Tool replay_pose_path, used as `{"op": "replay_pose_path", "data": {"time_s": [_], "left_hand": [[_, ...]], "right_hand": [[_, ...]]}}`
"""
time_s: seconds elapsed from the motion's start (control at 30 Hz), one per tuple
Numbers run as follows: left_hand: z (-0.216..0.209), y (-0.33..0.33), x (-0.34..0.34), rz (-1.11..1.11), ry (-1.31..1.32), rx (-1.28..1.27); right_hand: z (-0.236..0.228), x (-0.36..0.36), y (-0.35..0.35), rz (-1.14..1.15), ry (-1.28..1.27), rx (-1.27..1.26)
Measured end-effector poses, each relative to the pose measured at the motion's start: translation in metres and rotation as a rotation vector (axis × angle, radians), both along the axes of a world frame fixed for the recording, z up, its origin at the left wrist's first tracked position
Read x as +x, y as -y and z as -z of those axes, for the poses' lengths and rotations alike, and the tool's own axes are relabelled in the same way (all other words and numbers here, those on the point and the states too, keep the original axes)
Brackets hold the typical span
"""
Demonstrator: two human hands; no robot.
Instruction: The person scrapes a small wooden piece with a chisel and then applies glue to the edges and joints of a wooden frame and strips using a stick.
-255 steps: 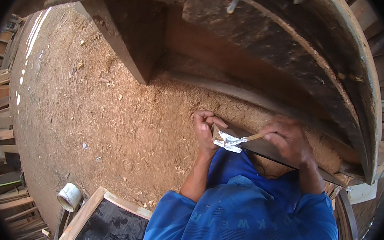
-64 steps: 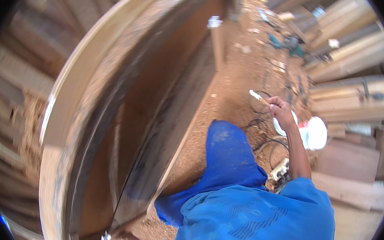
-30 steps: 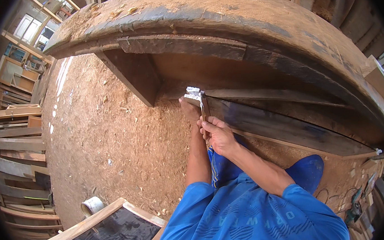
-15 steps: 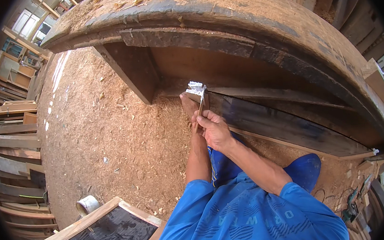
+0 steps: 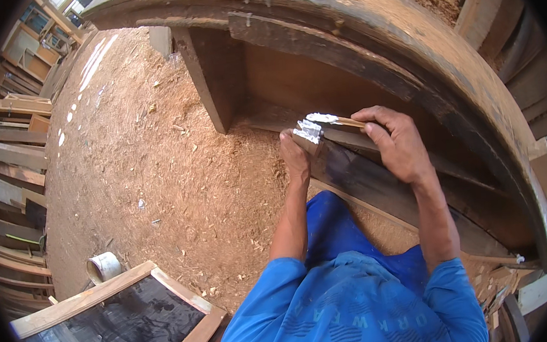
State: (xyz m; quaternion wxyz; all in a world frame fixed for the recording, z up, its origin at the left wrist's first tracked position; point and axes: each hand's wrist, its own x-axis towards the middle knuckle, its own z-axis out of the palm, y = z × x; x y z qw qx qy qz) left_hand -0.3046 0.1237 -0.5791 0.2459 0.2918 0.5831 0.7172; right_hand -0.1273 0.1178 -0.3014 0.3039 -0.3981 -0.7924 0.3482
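My right hand is closed round a thin wooden stick, held sideways. White paste coats the stick's far tip. My left hand grips the near end of a long dark panel with a light wooden edge. A thick smear of white paste lies on that panel end, just beyond my left fingertips. The loaded stick tip is right above this smear; whether they touch I cannot tell. The panel runs away to the right, under a curved wooden structure.
An upright board stands under the curved structure. At the lower left lies a wood-framed dark panel, with a white pot beside it. Shavings cover the floor. Stacked planks line the left side.
My right hand has swung right and away from my left forearm. The stick has turned from upright to sideways, its pasted tip now pointing left. My left hand keeps hold of the panel.
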Motion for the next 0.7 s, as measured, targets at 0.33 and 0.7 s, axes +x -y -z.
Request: {"op": "replay_pose_path", "data": {"time_s": [0.33, 0.7], "left_hand": [[-0.027, 0.03, 0.008, -0.013, -0.002, -0.069], [-0.028, 0.027, 0.003, -0.023, -0.005, -0.047]], "right_hand": [[0.074, -0.021, -0.099, -0.19, 0.24, -0.125], [0.071, -0.049, -0.112, -0.21, 0.372, 0.019]]}}
